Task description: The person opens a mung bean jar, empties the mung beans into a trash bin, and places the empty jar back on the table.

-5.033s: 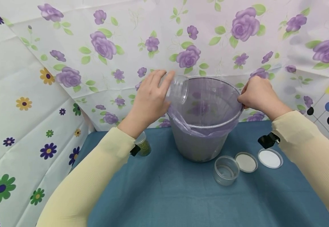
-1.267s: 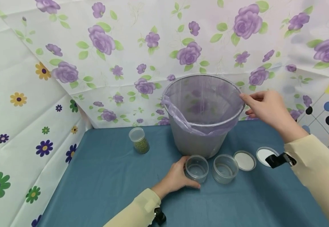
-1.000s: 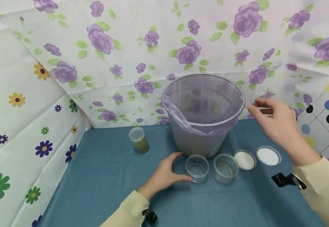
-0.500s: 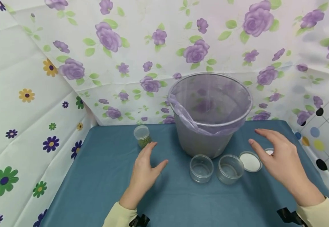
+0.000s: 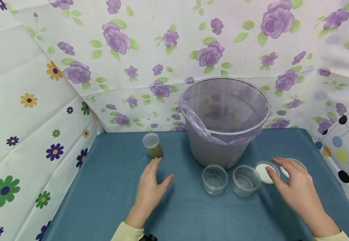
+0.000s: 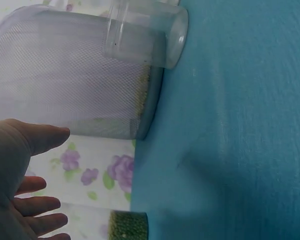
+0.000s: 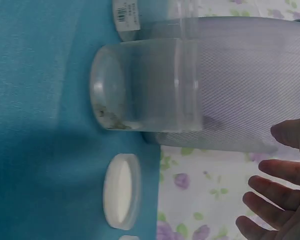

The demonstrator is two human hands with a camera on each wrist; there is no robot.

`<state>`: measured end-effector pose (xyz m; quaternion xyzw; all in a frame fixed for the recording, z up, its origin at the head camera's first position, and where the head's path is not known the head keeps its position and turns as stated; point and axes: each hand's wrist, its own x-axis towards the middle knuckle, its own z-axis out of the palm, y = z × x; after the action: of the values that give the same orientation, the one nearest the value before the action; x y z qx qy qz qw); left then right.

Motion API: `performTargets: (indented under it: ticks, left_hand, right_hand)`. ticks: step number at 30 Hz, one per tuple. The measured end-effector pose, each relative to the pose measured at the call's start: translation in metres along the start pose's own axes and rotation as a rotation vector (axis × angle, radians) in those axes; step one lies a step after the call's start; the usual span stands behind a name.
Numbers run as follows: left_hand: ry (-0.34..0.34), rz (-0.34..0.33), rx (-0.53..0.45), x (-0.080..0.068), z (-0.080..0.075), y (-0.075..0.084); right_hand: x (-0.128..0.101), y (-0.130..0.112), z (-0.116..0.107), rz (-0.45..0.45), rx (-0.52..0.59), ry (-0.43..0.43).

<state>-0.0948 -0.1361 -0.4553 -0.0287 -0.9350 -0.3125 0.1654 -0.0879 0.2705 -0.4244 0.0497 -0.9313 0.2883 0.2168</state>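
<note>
My left hand [image 5: 148, 192] is over the cloth with fingers spread and holds nothing. Its fingertips are just in front of a lidded clear jar of small green beans [image 5: 155, 151]. Fingers apart, my right hand [image 5: 298, 189] hovers by two white-topped lids, covering part of the near lid [image 5: 264, 172] and of the far lid [image 5: 300, 164]. Between the hands, two lidless clear plastic jars stand upright: a left jar [image 5: 214, 182] and a right jar [image 5: 245, 183]. A few dark bits lie in the bottom of one open jar [image 7: 145, 85] in the right wrist view.
Behind the jars stands a grey mesh wastebasket [image 5: 215, 152], lined with a thin purple bag [image 5: 203, 129] folded over its rim. A blue cloth [image 5: 186, 217] covers the table. Flower-printed sheets [image 5: 132, 43] hang close behind and at the left.
Earlier, my left hand tipped a clear jar over the wastebasket while my right hand held its rim. That jar was set down and released; the left hand moved left, the right hand down.
</note>
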Motion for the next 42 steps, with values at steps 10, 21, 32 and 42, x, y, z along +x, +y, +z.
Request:
performTargets:
  ticks: [10, 21, 32, 42]
  left_hand:
    - [0.089, -0.160, -0.115, 0.018, -0.001, -0.019]
    - [-0.007, -0.395, -0.276, 0.055, 0.010, -0.053]
    - [-0.050, -0.436, -0.299, 0.080, 0.034, -0.074]
    - [-0.070, -0.455, -0.326, 0.091, 0.043, -0.076]
  right_hand:
    - [-0.006, 0.014, 0.002, 0.163, -0.057, -0.031]
    - [-0.012, 0.023, 0.015, 0.174, -0.051, -0.044]
    - [-0.018, 0.023, 0.016, 0.211, -0.036, -0.073]
    - [-0.020, 0.023, 0.017, 0.246, -0.037, -0.078]
